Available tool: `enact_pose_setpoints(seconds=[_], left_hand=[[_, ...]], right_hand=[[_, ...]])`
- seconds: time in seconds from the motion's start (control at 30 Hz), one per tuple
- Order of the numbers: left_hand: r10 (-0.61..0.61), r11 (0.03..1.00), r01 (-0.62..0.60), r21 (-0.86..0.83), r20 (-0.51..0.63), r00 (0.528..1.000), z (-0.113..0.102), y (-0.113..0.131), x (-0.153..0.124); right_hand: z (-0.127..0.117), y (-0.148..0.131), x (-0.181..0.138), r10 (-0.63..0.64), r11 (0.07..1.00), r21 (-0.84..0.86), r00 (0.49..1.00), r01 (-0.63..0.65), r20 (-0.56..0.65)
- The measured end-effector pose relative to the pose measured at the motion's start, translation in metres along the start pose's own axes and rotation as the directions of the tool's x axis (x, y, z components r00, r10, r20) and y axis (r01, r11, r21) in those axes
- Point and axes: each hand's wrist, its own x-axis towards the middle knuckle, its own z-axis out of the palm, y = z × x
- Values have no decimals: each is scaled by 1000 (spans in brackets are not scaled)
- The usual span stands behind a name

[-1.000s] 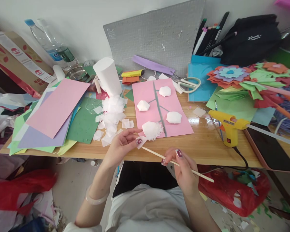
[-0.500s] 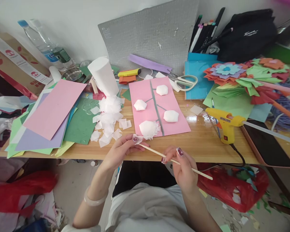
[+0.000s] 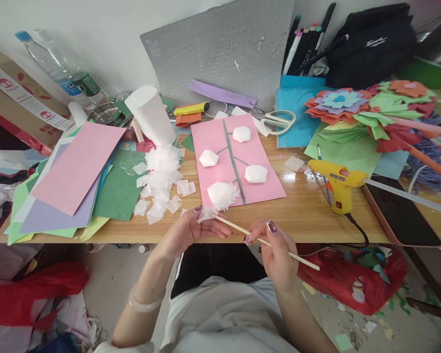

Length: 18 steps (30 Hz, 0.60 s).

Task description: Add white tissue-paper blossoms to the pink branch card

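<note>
My right hand grips a thin wooden stick between thumb and fingers. At the stick's far tip sits a crumpled white tissue piece. My left hand is open under that tip, palm up, its thumb apart from the stretched fingers. Just beyond lies a pink sheet with a grey-green drawn branch. Several white padded paper puffs are on it; the lowest puff has ruffled tissue along its right and lower edge. Loose tissue squares lie in a pile to the left.
A yellow glue gun and a phone lie at the right. Behind are scissors, a white roll, a grey cutting mat and paper flowers. Stacked coloured paper covers the left side.
My left thumb and fingers have come apart from the tissue, which now sits crumpled on the stick's tip. My right hand keeps its hold on the stick. The view has shifted slightly.
</note>
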Motion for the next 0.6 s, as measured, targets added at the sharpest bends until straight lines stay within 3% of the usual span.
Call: enact_pose_setpoints(seconds=[0.2,0.33,0.6], left_hand=[[25,993,-11,119,-120,992,8,1,-3],[49,991,-36,128,-100,994,8,1,-5],[66,982,-59,178,-29,997,1,-1,-4]], right_hand=[[-2,-3,-2,-32,999,31,998,33,-50],[-6,-3,-1,-107,991,74,990,114,-97],[-7,-1,2,-33,996,85,999,33,-10]])
